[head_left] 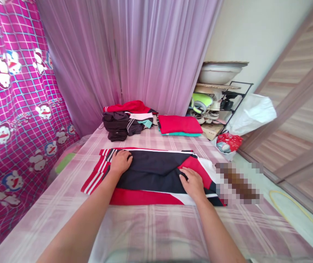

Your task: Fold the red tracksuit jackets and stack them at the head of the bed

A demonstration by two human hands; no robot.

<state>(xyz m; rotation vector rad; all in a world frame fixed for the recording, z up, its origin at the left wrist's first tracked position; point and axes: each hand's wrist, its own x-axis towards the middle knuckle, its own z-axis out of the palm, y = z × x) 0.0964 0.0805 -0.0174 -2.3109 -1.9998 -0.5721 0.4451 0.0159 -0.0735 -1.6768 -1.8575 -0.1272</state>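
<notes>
we press our left hand (120,162) and right hand (192,183) flat, fingers spread, on the folded jacket (153,171); it lies mid-bed (63,212), long axis left to right, striped cuff leftward.

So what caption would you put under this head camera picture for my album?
Both hands, left hand and right hand, press flat on a red, navy and white jacket spread on a checked bed.

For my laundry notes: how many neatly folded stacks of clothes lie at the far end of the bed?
1: the folded red stack, far right on the bed. Beside it, the unfolded heap may hide more.
</notes>
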